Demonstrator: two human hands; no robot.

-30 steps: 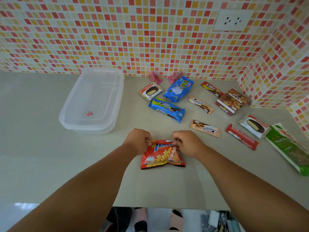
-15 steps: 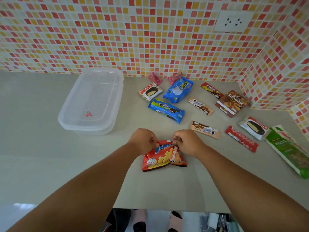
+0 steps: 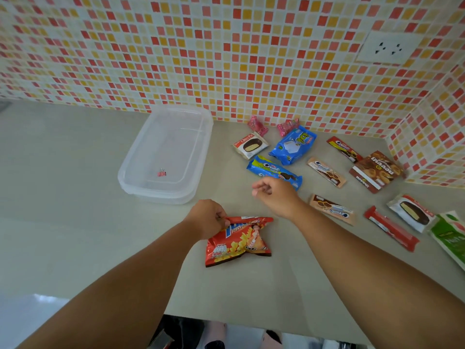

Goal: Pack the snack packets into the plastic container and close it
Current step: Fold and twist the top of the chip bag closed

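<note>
Pinching crumpled red chip packet top: left hand grip; right hand loosely curled, empty.

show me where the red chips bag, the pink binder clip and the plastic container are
red chips bag [image 3: 236,244], head view, middle of its printed front.
pink binder clip [image 3: 161,173], head view, its pink body.
plastic container [image 3: 130,161], head view, left rim.

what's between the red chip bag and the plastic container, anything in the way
Nothing visible. The red chip bag, pinched by the left hand, has only bare counter between it and the open plastic container.
</note>
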